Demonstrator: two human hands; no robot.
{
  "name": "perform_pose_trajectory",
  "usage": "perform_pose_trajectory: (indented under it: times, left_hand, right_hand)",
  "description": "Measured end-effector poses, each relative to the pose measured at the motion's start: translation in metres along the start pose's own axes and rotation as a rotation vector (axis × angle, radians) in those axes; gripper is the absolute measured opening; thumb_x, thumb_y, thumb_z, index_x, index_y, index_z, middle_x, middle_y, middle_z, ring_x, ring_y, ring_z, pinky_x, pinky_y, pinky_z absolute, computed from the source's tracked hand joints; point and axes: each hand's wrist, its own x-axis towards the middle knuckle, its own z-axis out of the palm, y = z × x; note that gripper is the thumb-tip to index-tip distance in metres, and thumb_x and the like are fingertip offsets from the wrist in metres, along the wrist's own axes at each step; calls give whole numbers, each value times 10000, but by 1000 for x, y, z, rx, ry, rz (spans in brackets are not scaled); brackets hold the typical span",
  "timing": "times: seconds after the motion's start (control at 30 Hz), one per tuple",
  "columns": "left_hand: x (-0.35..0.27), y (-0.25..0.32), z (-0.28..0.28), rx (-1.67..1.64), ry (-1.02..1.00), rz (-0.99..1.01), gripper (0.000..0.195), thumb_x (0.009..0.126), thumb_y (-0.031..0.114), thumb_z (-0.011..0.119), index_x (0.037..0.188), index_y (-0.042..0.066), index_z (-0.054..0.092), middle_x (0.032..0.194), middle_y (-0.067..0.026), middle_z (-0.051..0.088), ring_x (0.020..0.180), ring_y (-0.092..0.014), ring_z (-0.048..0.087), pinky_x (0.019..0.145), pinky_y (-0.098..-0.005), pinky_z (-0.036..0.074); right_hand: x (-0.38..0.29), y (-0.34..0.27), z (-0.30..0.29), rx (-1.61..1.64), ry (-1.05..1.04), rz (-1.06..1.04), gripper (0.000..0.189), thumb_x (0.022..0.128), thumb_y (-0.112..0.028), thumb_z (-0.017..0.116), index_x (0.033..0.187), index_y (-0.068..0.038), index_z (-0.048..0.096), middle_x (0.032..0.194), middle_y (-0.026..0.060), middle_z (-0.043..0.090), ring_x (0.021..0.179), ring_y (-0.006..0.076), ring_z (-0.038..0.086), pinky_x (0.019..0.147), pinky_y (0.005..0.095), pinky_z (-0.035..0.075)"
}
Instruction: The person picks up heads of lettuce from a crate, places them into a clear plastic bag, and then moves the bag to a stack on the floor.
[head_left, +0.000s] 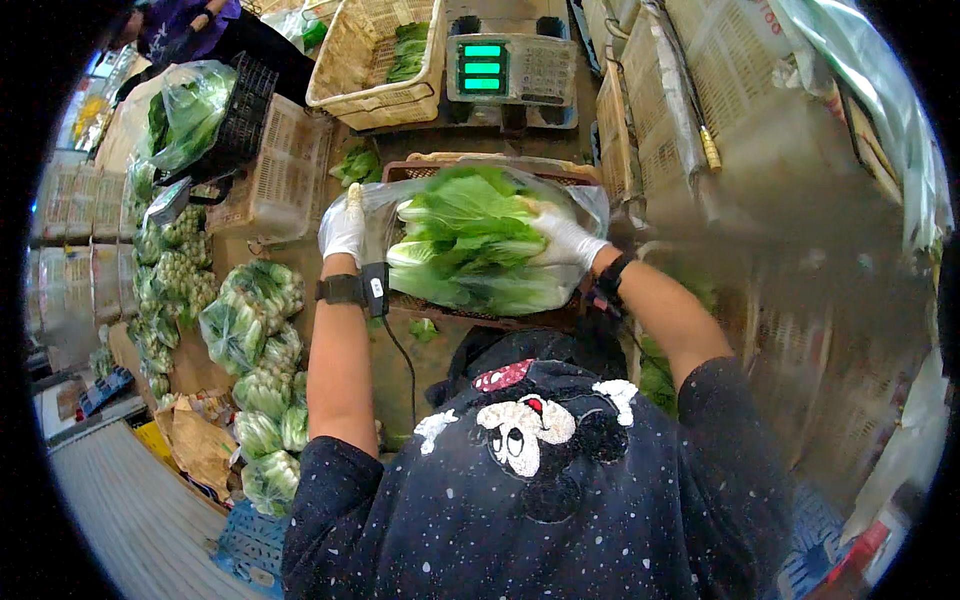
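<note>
In front of me a clear plastic bag (379, 199) lies over a brown plastic crate (405, 171), with several heads of leafy green lettuce (472, 225) in its mouth. My left hand (343, 229), in a white glove, pinches the left edge of the bag. The other gloved hand, my right hand (566, 234), is closed around the right end of the upper lettuce heads. Their pale stem ends point left. More lettuce shows through the film along the near side, its lower part blurred by the plastic.
A digital scale (540, 71) with a lit display stands beyond the crate, beside a cream crate (375, 112) holding some leaves. Bagged greens (259, 315) line the floor at left. Stacked crates (652, 112) rise at right. Another person (187, 34) is at upper left.
</note>
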Motion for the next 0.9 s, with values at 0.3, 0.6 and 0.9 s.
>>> perform_pose_trajectory:
  times: [0.3, 0.6, 0.9]
  left_hand:
    - [-26, 42, -4, -31, 100, 371, 532, 876, 507, 495, 1199, 95, 589, 1251, -115, 557, 1155, -280, 518, 974, -344, 378]
    - [-71, 30, 0, -661, -348, 227, 426, 896, 224, 588, 1225, -29, 494, 1091, -98, 601, 929, -157, 584, 847, -288, 468]
    - [-157, 66, -18, -489, -637, 376, 399, 886, 218, 605, 1222, 13, 542, 1057, -115, 641, 937, -145, 597, 839, -266, 461]
  right_hand:
    - [-18, -5, 56, -584, -164, 721, 413, 827, -68, 542, 1195, -256, 550, 1530, 143, 64, 1324, 488, 222, 1052, 564, 254]
    - [-79, -65, -35, 291, 137, 424, 455, 803, -181, 652, 1236, -96, 543, 1335, 165, 440, 1074, 289, 572, 908, 345, 456]
    - [-186, -68, 3, 584, 822, 689, 300, 841, -129, 634, 1115, -19, 583, 1113, 138, 590, 941, 195, 591, 826, 299, 474]
